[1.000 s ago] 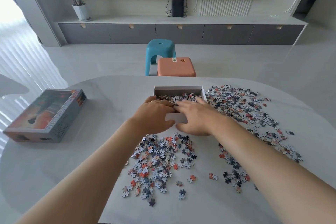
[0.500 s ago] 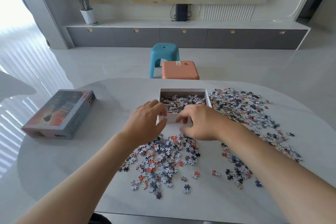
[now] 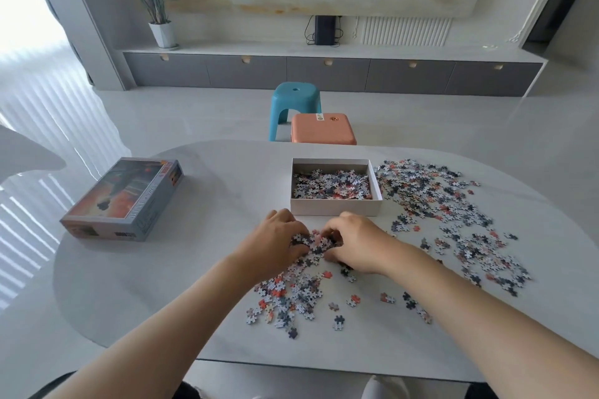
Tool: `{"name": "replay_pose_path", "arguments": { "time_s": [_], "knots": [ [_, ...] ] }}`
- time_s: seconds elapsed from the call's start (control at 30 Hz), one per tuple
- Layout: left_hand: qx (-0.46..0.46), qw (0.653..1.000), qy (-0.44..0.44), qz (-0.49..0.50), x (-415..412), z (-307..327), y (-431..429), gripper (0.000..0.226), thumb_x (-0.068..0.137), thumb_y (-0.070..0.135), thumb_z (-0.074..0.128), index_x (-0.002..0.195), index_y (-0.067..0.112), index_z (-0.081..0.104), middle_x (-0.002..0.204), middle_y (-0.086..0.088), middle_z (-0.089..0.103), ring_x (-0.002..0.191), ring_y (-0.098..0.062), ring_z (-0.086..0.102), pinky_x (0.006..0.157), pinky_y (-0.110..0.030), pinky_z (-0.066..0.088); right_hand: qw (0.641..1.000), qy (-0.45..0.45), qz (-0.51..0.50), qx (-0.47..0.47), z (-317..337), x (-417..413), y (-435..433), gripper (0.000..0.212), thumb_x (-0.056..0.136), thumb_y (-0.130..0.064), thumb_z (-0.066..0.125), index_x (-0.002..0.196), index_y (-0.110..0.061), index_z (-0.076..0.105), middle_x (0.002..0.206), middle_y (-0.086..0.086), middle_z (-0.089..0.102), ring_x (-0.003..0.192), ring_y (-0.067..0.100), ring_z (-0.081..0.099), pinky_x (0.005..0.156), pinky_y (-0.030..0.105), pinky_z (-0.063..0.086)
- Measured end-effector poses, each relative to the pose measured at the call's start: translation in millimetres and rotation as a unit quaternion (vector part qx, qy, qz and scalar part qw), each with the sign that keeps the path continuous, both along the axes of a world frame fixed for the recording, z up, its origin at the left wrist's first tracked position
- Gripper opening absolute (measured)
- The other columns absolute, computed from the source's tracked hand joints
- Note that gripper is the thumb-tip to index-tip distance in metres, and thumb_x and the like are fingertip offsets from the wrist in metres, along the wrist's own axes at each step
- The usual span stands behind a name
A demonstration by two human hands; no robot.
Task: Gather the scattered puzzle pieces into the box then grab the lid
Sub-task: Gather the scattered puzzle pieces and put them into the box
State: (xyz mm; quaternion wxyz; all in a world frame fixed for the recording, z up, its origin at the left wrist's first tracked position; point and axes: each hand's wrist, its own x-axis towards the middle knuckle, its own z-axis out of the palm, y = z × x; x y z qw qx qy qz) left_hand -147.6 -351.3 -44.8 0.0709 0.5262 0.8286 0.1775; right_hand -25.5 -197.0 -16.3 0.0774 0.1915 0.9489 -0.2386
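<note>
One box (image 3: 335, 207), one lid (image 3: 126, 201), two stools (image 3: 295, 97) (image 3: 322, 131).

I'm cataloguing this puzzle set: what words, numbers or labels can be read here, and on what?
Nothing reads clearly.
lid: pale lettering along its side wall, too blurred to read.
lid's red corner badge: blurred.
orange stool: small sticker, too small to read.

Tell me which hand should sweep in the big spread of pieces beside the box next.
Right hand. That spread lies right of the box, on its side; the left hand would have to cross over it.
</note>
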Motion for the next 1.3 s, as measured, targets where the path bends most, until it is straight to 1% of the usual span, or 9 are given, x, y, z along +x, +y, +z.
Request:
{"name": "replay_pose_path", "arguments": {
  "time_s": [0.1, 0.2, 0.3, 0.47, 0.63, 0.87, 1.07, 1.17, 1.3],
  "knots": [
    [0.007, 1.0, -0.024, 0.007, -6, 6, -2, 0.037, 0.088, 0.043, 0.062, 0.122, 0.028, 0.059, 0.116, 0.003, 0.053, 0.109, -0.013, 0.049, 0.099, -0.038, 0.044, 1.0, 0.012, -0.009, -0.002, 2, -2, 0, 0.045, 0.089, -0.036, 0.067, 0.131, -0.027, 0.056, 0.125, -0.001, 0.048, 0.117, 0.02, 0.052, 0.096, 0.03, 0.043],
    [-0.036, 0.999, 0.008, 0.004, -12, 14, -11, 0.062, 0.083, 0.059, 0.056, 0.137, 0.03, 0.044, 0.128, 0.004, 0.047, 0.119, -0.015, 0.042, 0.103, -0.039, 0.041, 1.0, -0.019, -0.004, 0.017, 7, -1, -2, 0.07, 0.084, -0.051, 0.063, 0.146, -0.026, 0.041, 0.139, 0.001, 0.038, 0.129, 0.022, 0.043, 0.101, 0.036, 0.042],
    [-0.098, 0.995, 0.009, -0.01, -14, 15, -19, 0.074, 0.081, 0.062, 0.058, 0.144, 0.031, 0.036, 0.132, 0.004, 0.04, 0.124, -0.015, 0.035, 0.105, -0.039, 0.039, 0.998, -0.049, 0.003, 0.032, 4, -1, -12, 0.092, 0.073, -0.069, 0.066, 0.149, -0.028, 0.034, 0.138, 0.0, 0.034, 0.13, 0.022, 0.037, 0.103, 0.041, 0.042],
    [-0.041, 0.999, -0.026, -0.001, -12, 11, -11, 0.038, 0.087, 0.039, 0.064, 0.123, 0.028, 0.061, 0.11, 0.005, 0.048, 0.105, -0.012, 0.048, 0.1, -0.034, 0.042, 0.999, 0.027, -0.009, 0.017, -9, -13, -23, 0.057, 0.081, -0.051, 0.072, 0.133, -0.032, 0.057, 0.119, -0.002, 0.047, 0.113, 0.021, 0.052, 0.094, 0.039, 0.048],
    [-0.014, 0.997, -0.068, 0.04, -11, 12, 0, 0.025, 0.085, 0.025, 0.069, 0.109, 0.021, 0.068, 0.108, 0.003, 0.052, 0.086, -0.011, 0.053, 0.081, -0.02, 0.041, 0.995, 0.083, -0.032, -0.035, -8, -18, -18, 0.019, 0.084, -0.029, 0.074, 0.103, -0.032, 0.076, 0.097, -0.009, 0.07, 0.087, 0.015, 0.065, 0.077, 0.031, 0.054],
    [0.001, 0.995, -0.079, 0.055, -12, 20, 11, 0.012, 0.085, 0.021, 0.07, 0.096, 0.02, 0.07, 0.087, 0.008, 0.065, 0.077, -0.009, 0.059, 0.068, -0.016, 0.046, 0.992, 0.102, -0.058, -0.056, 6, -19, -6, 0.006, 0.084, -0.027, 0.075, 0.089, -0.026, 0.079, 0.082, -0.006, 0.073, 0.076, 0.013, 0.065, 0.07, 0.027, 0.055],
    [0.066, 0.991, -0.096, 0.067, -22, 42, 37, 0.009, 0.085, 0.022, 0.069, 0.094, 0.021, 0.067, 0.073, 0.009, 0.058, 0.059, -0.005, 0.049, 0.048, -0.009, 0.036, 0.985, 0.135, -0.076, -0.073, 33, -26, 19, 0.003, 0.085, -0.025, 0.075, 0.084, -0.028, 0.077, 0.074, -0.002, 0.073, 0.056, 0.017, 0.069, 0.06, 0.031, 0.057],
    [0.103, 0.986, -0.096, 0.085, -29, 49, 56, 0.013, 0.084, 0.022, 0.07, 0.096, 0.021, 0.068, 0.071, 0.015, 0.054, 0.063, -0.004, 0.048, 0.053, -0.007, 0.034, 0.973, 0.193, -0.107, -0.068, 38, -30, 31, 0.009, 0.083, -0.023, 0.076, 0.079, -0.03, 0.075, 0.072, -0.003, 0.072, 0.06, 0.02, 0.068, 0.065, 0.037, 0.057],
    [0.103, 0.989, -0.045, 0.097, -33, 48, 79, 0.018, 0.084, 0.025, 0.066, 0.101, 0.026, 0.069, 0.089, 0.007, 0.065, 0.088, -0.017, 0.057, 0.074, -0.027, 0.043, 0.962, 0.244, -0.121, -0.027, 32, -37, 43, 0.006, 0.084, -0.019, 0.074, 0.088, -0.022, 0.079, 0.069, -0.001, 0.07, 0.068, 0.021, 0.066, 0.067, 0.033, 0.054]
  ]
}}
